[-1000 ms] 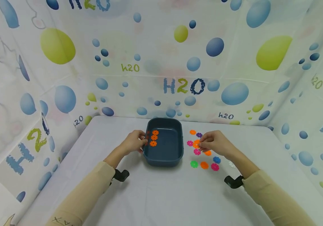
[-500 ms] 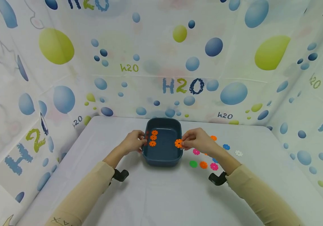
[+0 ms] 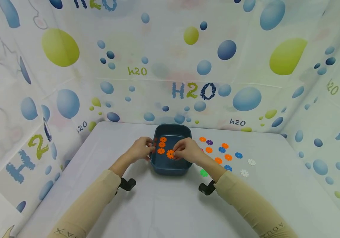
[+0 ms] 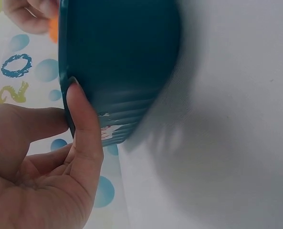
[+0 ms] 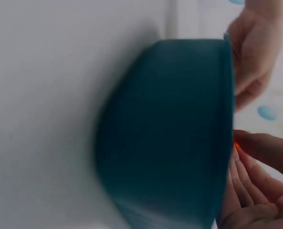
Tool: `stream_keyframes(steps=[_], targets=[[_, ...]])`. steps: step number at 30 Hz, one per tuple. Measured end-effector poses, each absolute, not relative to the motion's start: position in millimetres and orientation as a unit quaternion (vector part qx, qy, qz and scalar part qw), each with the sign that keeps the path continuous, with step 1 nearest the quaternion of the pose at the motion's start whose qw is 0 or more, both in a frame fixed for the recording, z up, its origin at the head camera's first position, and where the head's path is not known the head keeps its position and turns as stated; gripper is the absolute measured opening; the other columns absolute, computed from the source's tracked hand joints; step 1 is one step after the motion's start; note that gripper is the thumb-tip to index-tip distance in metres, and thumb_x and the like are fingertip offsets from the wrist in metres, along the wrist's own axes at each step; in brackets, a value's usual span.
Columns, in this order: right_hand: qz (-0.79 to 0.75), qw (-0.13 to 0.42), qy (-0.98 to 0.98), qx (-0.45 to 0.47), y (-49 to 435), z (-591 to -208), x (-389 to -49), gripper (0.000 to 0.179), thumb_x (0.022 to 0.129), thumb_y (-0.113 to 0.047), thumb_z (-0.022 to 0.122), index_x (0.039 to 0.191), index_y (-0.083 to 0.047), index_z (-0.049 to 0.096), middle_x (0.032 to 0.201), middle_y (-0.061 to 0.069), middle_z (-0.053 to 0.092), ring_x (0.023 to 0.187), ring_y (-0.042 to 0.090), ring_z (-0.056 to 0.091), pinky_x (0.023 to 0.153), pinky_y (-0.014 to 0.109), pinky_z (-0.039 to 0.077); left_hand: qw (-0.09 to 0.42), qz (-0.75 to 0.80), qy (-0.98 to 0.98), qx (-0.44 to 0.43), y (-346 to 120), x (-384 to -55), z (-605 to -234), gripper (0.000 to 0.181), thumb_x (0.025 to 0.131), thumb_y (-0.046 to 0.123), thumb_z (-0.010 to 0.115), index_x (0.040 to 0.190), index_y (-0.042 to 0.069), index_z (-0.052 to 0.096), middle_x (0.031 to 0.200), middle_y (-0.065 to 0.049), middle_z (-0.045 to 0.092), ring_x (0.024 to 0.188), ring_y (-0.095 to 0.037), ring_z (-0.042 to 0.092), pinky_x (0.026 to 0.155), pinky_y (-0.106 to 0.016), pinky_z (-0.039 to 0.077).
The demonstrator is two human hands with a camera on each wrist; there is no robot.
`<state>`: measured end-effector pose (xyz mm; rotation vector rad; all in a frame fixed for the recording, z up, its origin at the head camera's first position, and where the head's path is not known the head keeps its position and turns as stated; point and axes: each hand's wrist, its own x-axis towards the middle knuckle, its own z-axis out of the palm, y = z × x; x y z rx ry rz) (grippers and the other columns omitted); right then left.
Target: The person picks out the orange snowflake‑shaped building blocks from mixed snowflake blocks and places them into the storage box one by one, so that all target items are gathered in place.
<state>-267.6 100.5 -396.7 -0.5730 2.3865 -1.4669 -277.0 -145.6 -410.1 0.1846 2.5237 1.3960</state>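
Note:
A dark teal plastic basin (image 3: 172, 172) stands on the white table. My left hand (image 3: 140, 149) grips its left rim; in the left wrist view the thumb (image 4: 86, 126) lies on the outer wall and the fingers on the inner side. Over the basin, my right hand (image 3: 189, 151) pinches an orange flower-shaped disc (image 3: 170, 154) between thumb and fingertips. Several more orange flower discs (image 3: 161, 151) lie in a column inside, along the left side. The right wrist view shows the basin wall (image 5: 165, 133), which hides most of the held disc.
To the basin's right lie several loose flower discs: orange (image 3: 228, 157), blue (image 3: 238, 155), purple (image 3: 209, 142), green (image 3: 204, 173) and white (image 3: 244, 173). My right forearm covers part of that spread. A balloon-patterned curtain (image 3: 158, 66) rises behind the table.
My right hand has carried the orange flower disc leftward from the loose discs, across the right rim and over the basin. The left hand keeps its grip on the rim.

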Motion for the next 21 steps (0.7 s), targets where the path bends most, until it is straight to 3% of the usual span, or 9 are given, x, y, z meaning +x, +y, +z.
stream_keyframes(steps=[21], targets=[[-0.451,0.157,0.872,-0.111,44.8,-432.1,-294.0,0.011,0.092,0.001,0.071,0.099,0.007,0.076,0.088,0.014,0.074,0.070,0.019,0.073,0.067,0.030,0.064,0.133,0.477,0.867,0.057,-145.1,-272.0,-403.3,0.037,0.103,0.006,0.059,0.134,-0.012,0.053,0.099,-0.015,0.054,0.074,-0.021,0.065,0.060,-0.030,0.063]])
